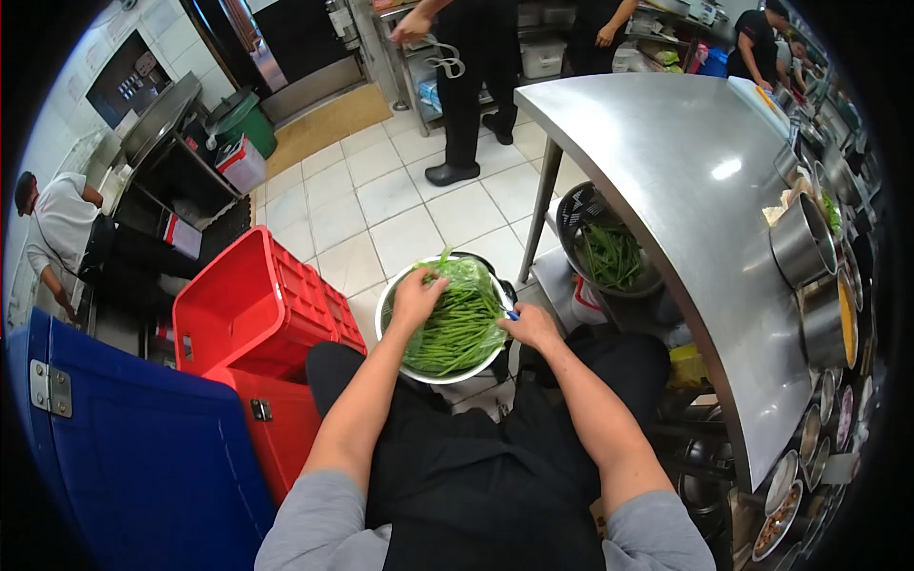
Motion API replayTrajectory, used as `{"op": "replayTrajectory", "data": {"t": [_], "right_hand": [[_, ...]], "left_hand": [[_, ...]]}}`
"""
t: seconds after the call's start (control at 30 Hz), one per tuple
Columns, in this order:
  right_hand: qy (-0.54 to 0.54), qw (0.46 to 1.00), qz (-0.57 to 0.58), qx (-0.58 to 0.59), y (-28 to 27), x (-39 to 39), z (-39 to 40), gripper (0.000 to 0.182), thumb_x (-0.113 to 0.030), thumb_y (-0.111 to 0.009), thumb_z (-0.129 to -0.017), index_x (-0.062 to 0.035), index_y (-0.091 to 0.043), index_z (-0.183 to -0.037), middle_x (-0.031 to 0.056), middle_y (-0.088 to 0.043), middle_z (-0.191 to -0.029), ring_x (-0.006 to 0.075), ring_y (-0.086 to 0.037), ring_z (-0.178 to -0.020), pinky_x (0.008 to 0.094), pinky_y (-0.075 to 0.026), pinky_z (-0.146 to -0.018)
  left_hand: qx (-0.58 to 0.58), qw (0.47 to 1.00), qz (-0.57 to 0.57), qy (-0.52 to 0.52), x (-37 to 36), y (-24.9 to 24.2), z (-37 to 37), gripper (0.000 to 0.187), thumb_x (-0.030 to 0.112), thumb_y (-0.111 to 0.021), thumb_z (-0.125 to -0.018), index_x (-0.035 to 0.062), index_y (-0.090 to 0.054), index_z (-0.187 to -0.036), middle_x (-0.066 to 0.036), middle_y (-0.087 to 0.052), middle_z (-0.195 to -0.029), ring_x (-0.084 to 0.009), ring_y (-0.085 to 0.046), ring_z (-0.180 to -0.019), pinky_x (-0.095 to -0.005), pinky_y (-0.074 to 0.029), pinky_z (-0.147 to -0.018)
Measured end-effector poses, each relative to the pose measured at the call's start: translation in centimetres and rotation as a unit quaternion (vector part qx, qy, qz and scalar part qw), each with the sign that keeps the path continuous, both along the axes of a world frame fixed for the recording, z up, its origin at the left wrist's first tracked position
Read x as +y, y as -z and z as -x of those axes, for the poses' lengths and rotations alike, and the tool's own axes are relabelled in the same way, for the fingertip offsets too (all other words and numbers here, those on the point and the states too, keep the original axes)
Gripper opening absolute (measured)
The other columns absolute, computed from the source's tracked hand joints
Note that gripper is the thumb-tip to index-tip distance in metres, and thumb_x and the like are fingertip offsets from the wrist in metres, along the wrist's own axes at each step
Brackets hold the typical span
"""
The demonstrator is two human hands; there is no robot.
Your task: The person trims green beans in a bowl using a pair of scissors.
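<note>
A round white bowl (497, 359) full of long green beans (447, 328) sits between my knees. Clear plastic (469, 276) lies over part of the beans at the far side. My left hand (416, 299) is over the bowl's left side, its fingers closed at the beans and plastic; what they pinch is too small to make out. At the right rim, my right hand (533, 326) grips a small blue-handled knife (513, 314), its tip pointing in over the beans. The blade is barely visible.
A red crate (233, 305) and a blue cooler box (143, 438) stand on my left. A steel table (657, 143) curves along my right, with a basket of greens (612, 255) beneath its edge. A person's legs (462, 95) are ahead; another person (67, 228) works at far left.
</note>
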State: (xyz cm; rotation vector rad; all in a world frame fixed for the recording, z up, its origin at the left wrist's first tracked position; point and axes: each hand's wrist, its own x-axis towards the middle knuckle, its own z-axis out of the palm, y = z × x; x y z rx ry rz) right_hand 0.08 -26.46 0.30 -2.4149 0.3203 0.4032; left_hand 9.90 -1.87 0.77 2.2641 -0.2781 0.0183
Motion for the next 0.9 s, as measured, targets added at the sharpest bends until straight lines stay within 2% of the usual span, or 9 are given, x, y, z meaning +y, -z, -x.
{"op": "replayTrajectory", "data": {"t": [0.1, 0.13, 0.17, 0.27, 0.37, 0.5, 0.63, 0.8, 0.9], "right_hand": [[0.045, 0.994, -0.023, -0.098, 0.1, 0.7, 0.0, 0.056, -0.054, -0.069, -0.081, -0.0026, -0.067, -0.102, 0.0225, -0.069, -0.095, 0.0409, -0.066, -0.091, 0.0457, -0.052, -0.080], [0.038, 0.993, -0.045, -0.104, -1.3, 1.1, 0.3, 0.057, -0.055, -0.068, -0.083, -0.0032, -0.065, -0.108, 0.0228, -0.069, -0.098, 0.0406, -0.066, -0.094, 0.0455, -0.052, -0.081], [0.036, 0.989, -0.079, -0.120, -1.2, 1.3, 0.4, 0.057, -0.053, -0.067, -0.084, -0.0035, -0.063, -0.112, 0.0227, -0.068, -0.101, 0.0392, -0.066, -0.096, 0.0449, -0.052, -0.082], [-0.026, 0.936, -0.341, -0.083, 0.7, 2.4, 1.2, 0.050, -0.035, -0.060, -0.094, 0.0008, -0.053, -0.128, 0.0109, -0.066, -0.090, 0.0181, -0.065, -0.082, 0.0325, -0.053, -0.073], [0.044, 0.828, -0.543, 0.135, -2.8, 3.5, 3.9, 0.051, -0.011, -0.049, -0.095, -0.0013, -0.038, -0.144, 0.0118, -0.065, -0.103, 0.0194, -0.067, -0.088, 0.0291, -0.054, -0.077], [0.028, 0.797, -0.563, 0.217, -4.0, 4.0, 5.5, 0.053, -0.007, -0.046, -0.093, -0.0014, -0.038, -0.144, 0.0120, -0.065, -0.104, 0.0198, -0.068, -0.091, 0.0290, -0.054, -0.080], [-0.006, 0.829, -0.551, 0.096, -0.2, 4.5, 5.0, 0.061, -0.002, -0.049, -0.088, -0.0015, -0.035, -0.147, 0.0111, -0.066, -0.105, 0.0169, -0.065, -0.089, 0.0270, -0.052, -0.080], [0.044, 0.958, -0.267, -0.094, 6.5, 3.5, 1.2, 0.038, -0.020, -0.047, -0.092, 0.0028, -0.060, -0.118, 0.0171, -0.064, -0.086, 0.0214, -0.064, -0.083, 0.0307, -0.050, -0.079], [0.118, 0.940, -0.320, -0.002, 0.9, 3.5, 2.1, 0.038, -0.022, -0.044, -0.094, 0.0032, -0.058, -0.119, 0.0127, -0.063, -0.086, 0.0187, -0.062, -0.078, 0.0332, -0.050, -0.071]], "left_hand": [[-0.159, 0.976, 0.148, -0.013, 3.0, 5.8, 1.4, 0.032, 0.029, -0.058, -0.095, 0.0029, -0.067, -0.109, -0.009, -0.062, -0.081, -0.0235, -0.059, -0.062, -0.0359, -0.049, -0.063], [0.107, 0.966, 0.232, -0.026, 3.4, 2.4, 4.7, 0.034, 0.027, -0.050, -0.100, 0.0011, -0.067, -0.115, -0.001, -0.053, -0.072, -0.0115, -0.050, -0.057, -0.0295, -0.046, -0.055], [0.175, 0.919, 0.354, -0.012, 3.6, 2.4, 6.2, 0.035, 0.025, -0.047, -0.101, -0.0013, -0.065, -0.118, 0.004, -0.046, -0.071, -0.0047, -0.044, -0.057, -0.0243, -0.043, -0.051], [0.246, 0.880, 0.404, -0.029, 4.1, 3.4, 8.6, 0.032, 0.015, -0.052, -0.099, -0.0047, -0.061, -0.122, 0.002, -0.052, -0.075, -0.0067, -0.050, -0.061, -0.0258, -0.054, -0.060], [0.300, 0.868, 0.392, -0.053, 3.7, 1.4, 10.1, 0.029, 0.010, -0.055, -0.096, -0.0045, -0.061, -0.121, 0.001, -0.057, -0.080, -0.0068, -0.053, -0.063, -0.0266, -0.055, -0.060], [0.287, 0.907, 0.307, -0.027, 4.0, 3.2, 9.9, 0.028, 0.009, -0.058, -0.095, -0.0057, -0.062, -0.118, -0.002, -0.063, -0.085, -0.0074, -0.057, -0.068, -0.0229, -0.051, -0.063], [0.126, 0.981, 0.145, 0.005, 4.2, 5.3, 8.5, 0.025, 0.015, -0.065, -0.089, -0.0017, -0.069, -0.107, -0.010, -0.072, -0.092, -0.0142, -0.066, -0.084, -0.0298, -0.051, -0.078], [0.038, 0.982, 0.160, -0.089, 5.3, 2.8, 4.9, 0.027, 0.012, -0.060, -0.092, -0.0049, -0.064, -0.113, -0.008, -0.069, -0.098, -0.0140, -0.064, -0.089, -0.0278, -0.049, -0.083], [0.087, 0.967, 0.215, -0.103, 5.0, 1.4, 5.3, 0.029, 0.011, -0.060, -0.093, -0.0047, -0.063, -0.117, -0.007, -0.068, -0.092, -0.0121, -0.063, -0.081, -0.0257, -0.051, -0.073]]}}
